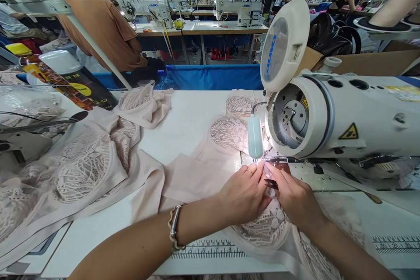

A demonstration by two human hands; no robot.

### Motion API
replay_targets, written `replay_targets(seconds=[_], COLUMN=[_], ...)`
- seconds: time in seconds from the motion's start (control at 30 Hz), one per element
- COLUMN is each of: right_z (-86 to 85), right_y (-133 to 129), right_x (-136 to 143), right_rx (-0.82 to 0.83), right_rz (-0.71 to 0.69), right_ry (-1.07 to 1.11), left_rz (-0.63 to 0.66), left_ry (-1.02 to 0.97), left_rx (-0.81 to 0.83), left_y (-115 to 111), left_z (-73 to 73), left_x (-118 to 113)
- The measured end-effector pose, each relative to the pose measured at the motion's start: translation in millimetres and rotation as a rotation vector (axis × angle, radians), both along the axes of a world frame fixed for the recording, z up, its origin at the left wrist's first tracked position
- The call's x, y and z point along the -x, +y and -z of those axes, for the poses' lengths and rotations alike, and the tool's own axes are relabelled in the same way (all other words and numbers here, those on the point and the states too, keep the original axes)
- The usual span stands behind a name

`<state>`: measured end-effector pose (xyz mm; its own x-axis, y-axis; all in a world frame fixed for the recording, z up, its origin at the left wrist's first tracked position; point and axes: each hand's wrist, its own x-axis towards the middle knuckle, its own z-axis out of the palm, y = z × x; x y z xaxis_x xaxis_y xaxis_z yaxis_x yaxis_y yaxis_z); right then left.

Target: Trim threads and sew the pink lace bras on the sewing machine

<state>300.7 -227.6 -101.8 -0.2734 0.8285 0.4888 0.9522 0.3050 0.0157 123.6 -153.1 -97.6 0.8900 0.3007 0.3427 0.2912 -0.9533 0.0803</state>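
Observation:
A pale pink lace bra [262,229] lies on the sewing table, its upper part under the needle area of a white sewing machine [361,118]. My left hand [246,192] is closed, its fingertips pinching the bra's edge close to the needle. Beside it my right hand [292,197] is closed too, fingertips touching the same edge. From its palm side poke the short dark blades of thread snips [271,183], whose handle my fingers hide. A small lamp [255,135] lights the spot. More of the lace fabric [226,133] stretches behind my hands.
Heaped lace bras [85,170] cover the table's left side. A spray can [82,81] leans behind them. The machine's round cover [285,46] is swung up. A ruler strip [210,249] runs along the front edge. A seated person [98,26] is at the back left.

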Motion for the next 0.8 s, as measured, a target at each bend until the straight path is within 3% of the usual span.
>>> replay_targets(seconds=[0.33, 0.8], right_z=[-1.0, -6.0], right_y=[1.4, 3.6], right_x=[0.3, 4.6], right_rx=[-0.026, 0.028], right_rz=[-0.005, 0.074], right_ry=[-0.087, -0.086], left_rz=[0.025, -0.077], left_ry=[-0.012, 0.032], left_rx=[0.114, -0.060], left_y=[8.3, 5.4], left_z=[2.0, 1.0], left_x=[1.7, 4.0])
